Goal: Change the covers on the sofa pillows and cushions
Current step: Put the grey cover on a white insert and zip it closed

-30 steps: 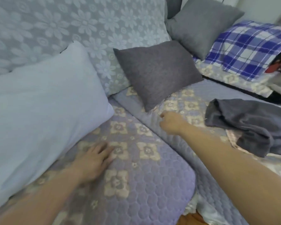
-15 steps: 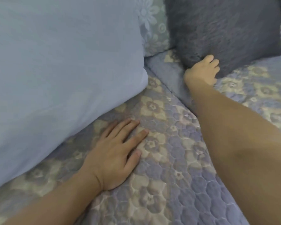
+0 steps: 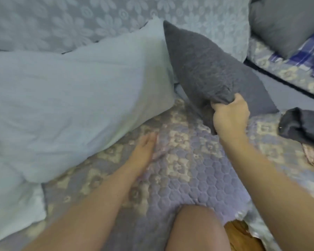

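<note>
The dark grey cushion [image 3: 205,69] tilts, top corner pointing far-left; the right hand [image 3: 229,115] pinches its near edge, while the left hand [image 3: 143,151] lies flat, fingers relaxed.

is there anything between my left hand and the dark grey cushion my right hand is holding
Nothing visible does. The left hand lies flat on the quilted sofa cover, and only bare cover lies between it and the dark grey cushion that the right hand grips by its lower corner. The pale blue pillow sits to the left, beside that path.

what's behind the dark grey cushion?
Behind the cushion, gripped by the right hand: the floral backrest and the white pillow's edge. The seat beneath it is hidden.
</note>
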`<state>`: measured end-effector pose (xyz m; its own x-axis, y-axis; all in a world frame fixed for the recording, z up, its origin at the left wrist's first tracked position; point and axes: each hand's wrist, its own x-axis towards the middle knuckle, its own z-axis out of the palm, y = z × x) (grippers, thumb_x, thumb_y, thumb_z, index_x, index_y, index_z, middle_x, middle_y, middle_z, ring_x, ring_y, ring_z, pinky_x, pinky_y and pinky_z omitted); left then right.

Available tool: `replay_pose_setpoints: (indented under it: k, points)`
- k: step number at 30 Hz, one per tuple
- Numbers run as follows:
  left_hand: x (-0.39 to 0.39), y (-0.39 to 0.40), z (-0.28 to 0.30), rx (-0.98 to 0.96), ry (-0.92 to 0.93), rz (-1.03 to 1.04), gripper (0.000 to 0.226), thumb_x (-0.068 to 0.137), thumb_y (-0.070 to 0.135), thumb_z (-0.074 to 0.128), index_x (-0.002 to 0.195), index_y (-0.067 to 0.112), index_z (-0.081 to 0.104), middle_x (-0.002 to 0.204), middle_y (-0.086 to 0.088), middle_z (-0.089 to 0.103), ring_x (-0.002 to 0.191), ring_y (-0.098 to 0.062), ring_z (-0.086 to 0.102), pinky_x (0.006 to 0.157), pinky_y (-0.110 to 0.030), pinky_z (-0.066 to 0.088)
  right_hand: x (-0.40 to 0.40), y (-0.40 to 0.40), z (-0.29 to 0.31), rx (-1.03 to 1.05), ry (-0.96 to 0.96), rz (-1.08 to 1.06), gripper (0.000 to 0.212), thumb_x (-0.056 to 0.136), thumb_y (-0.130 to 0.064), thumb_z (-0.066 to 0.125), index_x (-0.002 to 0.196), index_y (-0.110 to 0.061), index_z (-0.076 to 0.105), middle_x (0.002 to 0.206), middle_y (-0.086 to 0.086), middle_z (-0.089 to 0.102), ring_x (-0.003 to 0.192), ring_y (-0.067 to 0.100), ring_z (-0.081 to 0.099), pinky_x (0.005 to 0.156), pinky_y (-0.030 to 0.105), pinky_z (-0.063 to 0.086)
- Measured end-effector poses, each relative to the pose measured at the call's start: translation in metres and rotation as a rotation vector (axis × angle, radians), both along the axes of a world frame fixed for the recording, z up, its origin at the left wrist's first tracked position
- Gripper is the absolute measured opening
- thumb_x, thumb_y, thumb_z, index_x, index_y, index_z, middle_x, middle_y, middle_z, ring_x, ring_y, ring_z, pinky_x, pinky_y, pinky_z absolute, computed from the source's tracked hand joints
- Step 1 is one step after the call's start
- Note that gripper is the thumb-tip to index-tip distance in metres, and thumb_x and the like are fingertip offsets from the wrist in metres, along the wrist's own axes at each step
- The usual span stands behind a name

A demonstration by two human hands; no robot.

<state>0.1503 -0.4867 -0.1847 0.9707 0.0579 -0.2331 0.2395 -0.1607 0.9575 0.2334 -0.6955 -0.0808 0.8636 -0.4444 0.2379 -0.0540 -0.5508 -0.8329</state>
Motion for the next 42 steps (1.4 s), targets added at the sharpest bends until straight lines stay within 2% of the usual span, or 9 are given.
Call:
replay_pose_setpoints:
  k: [5,8,11,16,19,23,26,29,42]
  points:
    - [-0.099,0.08,0.123,-0.433,-0.408,0.489,0.059,0.097,0.067,0.033,0.136,0.027,0.052,0.134,0.0,0.063,0.12,-0.017,0.064,0.102,-0.036,0.048,-0.219,0.119,-0.049,0.033,0.029,0.418,0.02,0.081,-0.026,0.069,0.086,-0.015,0.053,0.077,-0.001,0.063,0.073,0.022,0.058,0.063,0.038,0.044]
    - [-0.144,0.138,0.164,-0.1,-0.366,0.54,0.069,0.084,0.074,0.06,0.137,0.03,0.055,0.139,0.005,0.062,0.123,-0.011,0.062,0.104,-0.037,0.05,-0.299,0.178,-0.083,-0.158,0.071,0.719,0.032,0.071,-0.031,0.074,0.096,-0.021,0.058,0.091,-0.001,0.066,0.087,0.02,0.062,0.074,0.03,0.05]
    - [-0.185,0.187,0.178,-0.001,-0.283,0.711,0.03,0.093,0.044,0.071,0.11,0.02,0.071,0.113,-0.003,0.075,0.095,-0.015,0.072,0.091,-0.04,0.06,-0.352,0.229,-0.08,-0.147,0.175,1.115,0.025,0.082,-0.033,0.071,0.091,-0.028,0.048,0.099,-0.011,0.055,0.093,0.012,0.054,0.084,0.022,0.045]
    - [-0.251,0.226,0.226,0.174,-0.672,0.732,0.014,0.097,0.023,0.067,0.095,0.035,0.071,0.098,0.011,0.074,0.098,-0.006,0.069,0.087,-0.025,0.054,-0.349,0.246,-0.028,-0.248,0.263,1.592,0.021,0.096,-0.033,0.063,0.117,-0.031,0.061,0.127,-0.017,0.056,0.117,0.001,0.052,0.1,0.014,0.039]
    - [-0.301,0.246,0.218,0.205,-0.647,0.694,0.023,0.095,0.014,0.07,0.104,0.035,0.073,0.106,0.013,0.074,0.105,-0.005,0.068,0.088,-0.025,0.055,-0.331,0.236,0.028,-0.068,0.109,1.443,0.01,0.098,-0.025,0.061,0.099,-0.029,0.07,0.097,-0.014,0.072,0.091,0.007,0.068,0.084,0.033,0.055]
    - [-0.363,0.257,0.156,0.109,-0.438,0.556,0.051,0.086,0.007,0.079,0.118,0.045,0.069,0.111,0.006,0.071,0.109,-0.019,0.069,0.088,-0.031,0.059,-0.301,0.234,0.088,-0.091,-0.448,1.059,0.02,0.099,-0.022,0.058,0.116,-0.032,0.062,0.116,-0.022,0.058,0.113,0.0,0.053,0.092,0.018,0.042]
    - [-0.374,0.25,0.126,0.12,-0.467,0.553,0.054,0.076,0.011,0.08,0.115,0.045,0.066,0.103,0.007,0.069,0.1,-0.02,0.069,0.089,-0.039,0.057,-0.29,0.274,0.088,-0.39,-0.31,1.296,0.044,0.099,-0.043,0.054,0.141,-0.036,0.047,0.14,-0.023,0.041,0.138,0.003,0.03,0.112,0.025,0.028]
    - [-0.37,0.251,0.118,0.134,-0.512,0.609,0.046,0.075,0.006,0.079,0.106,0.037,0.064,0.1,0.013,0.068,0.096,-0.013,0.068,0.085,-0.034,0.055,-0.297,0.311,0.052,-0.658,-0.312,1.314,0.051,0.094,-0.058,0.054,0.137,-0.032,0.05,0.128,-0.01,0.052,0.125,0.016,0.044,0.113,0.039,0.03]
    - [-0.383,0.264,0.103,0.191,-0.768,0.728,0.014,0.088,0.027,0.065,0.098,0.036,0.068,0.098,0.008,0.068,0.096,-0.014,0.066,0.087,-0.023,0.052,-0.326,0.327,0.011,-0.539,-0.715,0.974,0.031,0.069,-0.008,0.083,0.075,-0.011,0.053,0.085,0.0,0.048,0.082,0.025,0.045,0.091,0.038,0.034]
